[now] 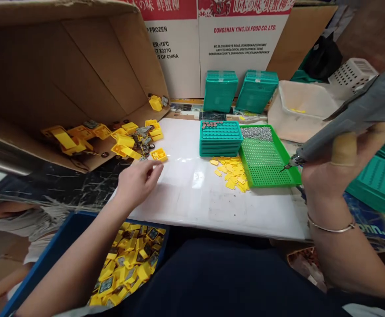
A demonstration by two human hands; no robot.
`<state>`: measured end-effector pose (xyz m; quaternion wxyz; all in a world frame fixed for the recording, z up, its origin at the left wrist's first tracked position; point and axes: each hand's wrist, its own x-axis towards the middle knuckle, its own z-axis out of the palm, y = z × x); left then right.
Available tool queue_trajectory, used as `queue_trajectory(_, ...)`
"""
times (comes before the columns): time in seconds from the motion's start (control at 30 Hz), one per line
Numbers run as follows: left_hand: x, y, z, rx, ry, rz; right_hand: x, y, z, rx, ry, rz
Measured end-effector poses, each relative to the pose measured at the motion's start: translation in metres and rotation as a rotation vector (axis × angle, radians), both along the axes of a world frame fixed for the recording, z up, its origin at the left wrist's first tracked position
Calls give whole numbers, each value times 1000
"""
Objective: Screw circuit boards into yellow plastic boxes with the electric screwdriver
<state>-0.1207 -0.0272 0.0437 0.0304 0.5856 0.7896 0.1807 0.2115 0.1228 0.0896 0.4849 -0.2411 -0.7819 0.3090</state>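
My right hand [335, 169] is wrapped round a grey electric screwdriver [350, 119]. Its tip hovers over the right edge of a green tray [268, 176] that holds small silver screws. My left hand [138, 179] stretches across the white board [192, 193] with its fingers loosely apart and nothing in them. It is nearest a yellow plastic housing [159, 154] lying at the mouth of the tipped cardboard box [63, 83]. More yellow housings with metal parts spill from that box.
A stack of teal trays [220, 138] with red pieces stands beside the green tray, small yellow covers [233, 171] in front. A blue bin [63, 242] of assembled yellow parts sits near left. Teal stacks [220, 90], a white tub [302, 110] and printed cartons stand behind.
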Motion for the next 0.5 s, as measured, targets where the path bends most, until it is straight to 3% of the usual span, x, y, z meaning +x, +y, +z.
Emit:
queue_trajectory(0.1,-3,49,-5,-111,289,125,9,-10,3,170,-116,-41)
queue_trajectory(0.2,0,68,-9,-242,378,101,17,-19,-1,477,-61,-224)
queue_trajectory(0.27,7,59,-14,-242,380,74,14,-25,-6,755,116,-371)
queue_trajectory(0.33,18,38,-20,-220,382,21,1,-32,-10,896,199,-372)
queue_trajectory(0.5,47,-25,-35,-52,383,-213,-59,-46,-20,658,-143,115)
